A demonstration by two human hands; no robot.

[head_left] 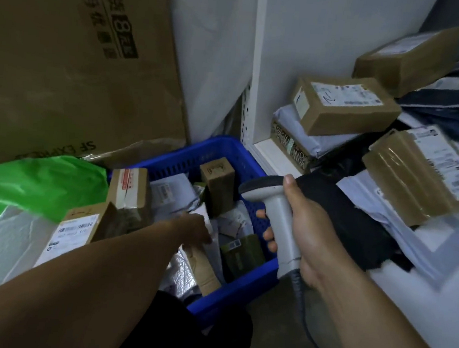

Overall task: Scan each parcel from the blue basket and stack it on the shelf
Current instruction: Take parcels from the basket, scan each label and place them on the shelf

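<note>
The blue basket (240, 294) stands on the floor at centre, filled with several parcels: cardboard boxes and grey mailer bags. My left hand (194, 230) reaches down into it, and its fingers close on a white mailer parcel (208, 229) among the pile. An upright brown box (217, 185) stands at the basket's back. My right hand (305, 233) grips the handle of a grey barcode scanner (272, 205), held over the basket's right rim with its head pointing left. The white shelf (269, 155) on the right carries stacked parcels, a labelled brown box (345, 105) on top.
A very large cardboard carton (74, 57) leans against the wall at the left. A green plastic bag (28, 181) and a labelled box (77, 230) lie left of the basket. A taped parcel (419, 176) and black bags crowd the shelf's right side.
</note>
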